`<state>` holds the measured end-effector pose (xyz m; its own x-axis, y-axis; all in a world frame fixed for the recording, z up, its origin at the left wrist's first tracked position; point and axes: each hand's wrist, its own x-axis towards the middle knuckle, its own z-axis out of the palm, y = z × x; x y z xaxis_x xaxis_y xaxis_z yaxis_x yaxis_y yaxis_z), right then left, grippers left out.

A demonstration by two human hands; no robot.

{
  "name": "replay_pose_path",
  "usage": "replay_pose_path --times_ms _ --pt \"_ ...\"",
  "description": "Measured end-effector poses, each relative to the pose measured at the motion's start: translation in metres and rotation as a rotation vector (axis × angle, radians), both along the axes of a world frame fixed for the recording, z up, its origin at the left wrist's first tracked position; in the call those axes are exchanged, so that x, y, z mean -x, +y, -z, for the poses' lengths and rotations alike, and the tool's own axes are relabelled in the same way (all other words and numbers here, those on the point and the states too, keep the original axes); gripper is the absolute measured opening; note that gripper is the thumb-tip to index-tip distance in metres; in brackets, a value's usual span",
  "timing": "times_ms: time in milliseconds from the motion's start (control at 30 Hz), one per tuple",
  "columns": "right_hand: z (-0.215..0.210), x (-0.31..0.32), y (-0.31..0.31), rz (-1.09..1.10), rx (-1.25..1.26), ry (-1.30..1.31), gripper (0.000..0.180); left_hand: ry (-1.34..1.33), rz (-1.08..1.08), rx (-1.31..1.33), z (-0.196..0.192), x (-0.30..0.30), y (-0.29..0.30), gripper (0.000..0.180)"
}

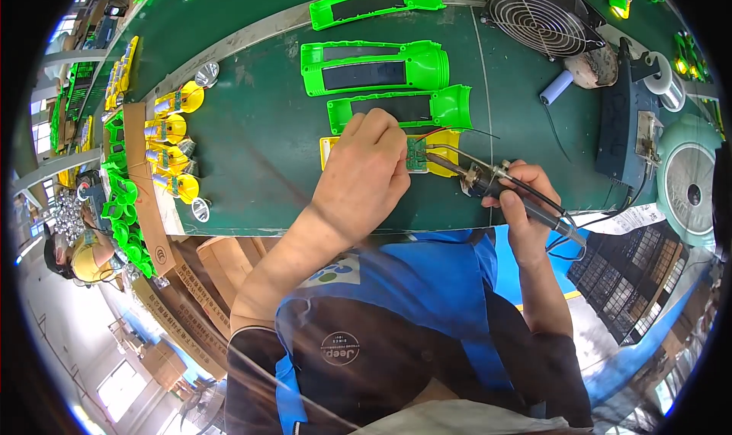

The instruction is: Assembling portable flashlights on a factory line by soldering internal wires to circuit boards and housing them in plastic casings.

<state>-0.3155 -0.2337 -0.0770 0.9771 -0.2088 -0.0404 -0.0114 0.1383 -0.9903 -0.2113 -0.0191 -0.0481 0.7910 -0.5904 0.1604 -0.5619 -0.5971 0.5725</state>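
My left hand (pixel 364 174) lies over a yellow flashlight half-shell (pixel 448 163) on the green bench, fingers pinched at a small green circuit board (pixel 415 153) set in it; a thin solder strand may be between the fingertips, too fine to tell. My right hand (pixel 524 199) grips a soldering iron (pixel 488 182) whose tip points left at the board. Thin red and black wires run from the board. Just beyond lie three green flashlight half-shells (pixel 400 109) with dark inserts.
A small black fan (pixel 543 14) stands at the back right beside a blue cell (pixel 557 86), a solder spool (pixel 663 80) and a dark blue soldering station (pixel 621 126). Yellow flashlight heads (pixel 174 141) and green parts line a cardboard strip at the left. Another person sits far left.
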Motion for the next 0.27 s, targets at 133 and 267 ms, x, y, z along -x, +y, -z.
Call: replay_pose_path --times_ms 133,267 --pt "0.005 0.0018 -0.0018 -0.008 -0.003 -0.017 0.015 0.022 0.0 -0.016 -0.0023 -0.0005 -0.0004 0.02" --pt "0.0023 0.0023 -0.0002 0.047 -0.087 -0.037 0.018 0.036 0.0 -0.017 -0.0032 -0.0006 0.0015 0.019"
